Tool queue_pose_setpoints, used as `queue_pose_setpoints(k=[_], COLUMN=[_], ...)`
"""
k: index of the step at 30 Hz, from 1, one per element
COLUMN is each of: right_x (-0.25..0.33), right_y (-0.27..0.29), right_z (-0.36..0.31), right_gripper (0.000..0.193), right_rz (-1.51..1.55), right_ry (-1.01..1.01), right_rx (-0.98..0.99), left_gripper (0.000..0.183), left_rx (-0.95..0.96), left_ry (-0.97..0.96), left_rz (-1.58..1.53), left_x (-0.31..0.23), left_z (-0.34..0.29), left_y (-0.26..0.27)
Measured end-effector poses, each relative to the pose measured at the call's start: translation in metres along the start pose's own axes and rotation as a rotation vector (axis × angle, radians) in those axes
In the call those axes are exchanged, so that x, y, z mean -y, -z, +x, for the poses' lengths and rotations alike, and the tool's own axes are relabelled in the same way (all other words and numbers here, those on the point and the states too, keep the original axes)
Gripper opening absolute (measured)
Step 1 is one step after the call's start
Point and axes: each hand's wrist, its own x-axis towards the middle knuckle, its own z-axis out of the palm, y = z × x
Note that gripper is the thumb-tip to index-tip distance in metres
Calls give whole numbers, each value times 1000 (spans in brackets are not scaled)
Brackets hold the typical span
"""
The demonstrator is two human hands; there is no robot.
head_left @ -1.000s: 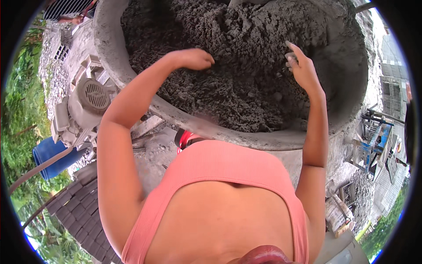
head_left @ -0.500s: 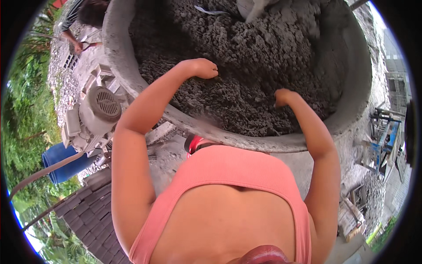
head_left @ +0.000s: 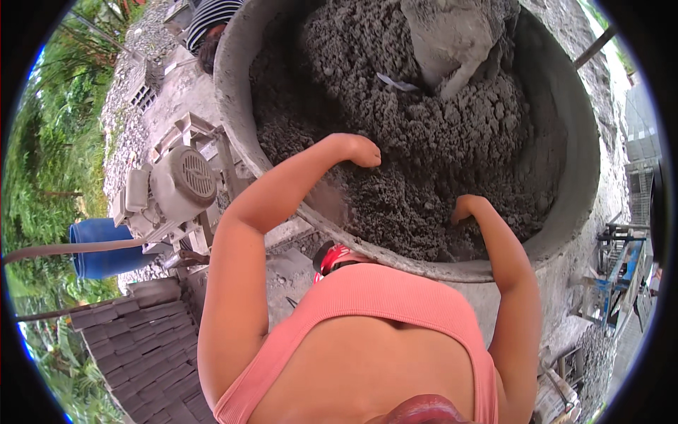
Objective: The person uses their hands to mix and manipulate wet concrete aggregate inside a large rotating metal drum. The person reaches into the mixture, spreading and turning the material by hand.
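Observation:
A large round mixing pan (head_left: 580, 212) with a thick grey rim holds dark, crumbly grey mix (head_left: 424, 131). My left hand (head_left: 361, 150) hangs over its left side with fingers curled closed; whatever they hold, if anything, is hidden. Farther right and nearer the front rim, my right hand (head_left: 463, 209) is low at the mix, its fingers curled downward and partly out of sight. Between and beyond both hands, a mix-coated grey mixer part (head_left: 452, 42) stands in the heap. A thin white strip (head_left: 397, 83) lies on the mix beside it.
A dusty motor (head_left: 185, 182) stands left of the pan, near a blue barrel (head_left: 102, 247). Stacked grey blocks (head_left: 141, 346) are at lower left. Another person in a striped top (head_left: 212, 18) bends beyond the left rim. Blue-and-grey metal frames (head_left: 621, 275) stand at right.
The whole view has shifted, showing more of the mixer part. My right hand is slightly nearer the front rim. The other person has moved, and their hand is out of sight.

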Motion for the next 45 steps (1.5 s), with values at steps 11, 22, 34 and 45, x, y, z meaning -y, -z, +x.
queue_pose_setpoints(k=[11,22,34,45], right_x=[9,8,21,35], right_y=[27,32,26,50], right_z=[-23,-35,-35,-69], right_gripper=[46,58,55,52], right_rz=[300,411,346,377], right_ry=[194,241,452,488], right_rx=[-266,-436,-757,-691], left_gripper=[48,58,47,43], left_rx=[-48,-489,-499,-22], left_ry=[12,386,331,303], left_rz=[33,-89,-166,-822], left_x=[10,41,154,143], left_z=[23,32,37,-13], left_y=[-20,-11,19,15])
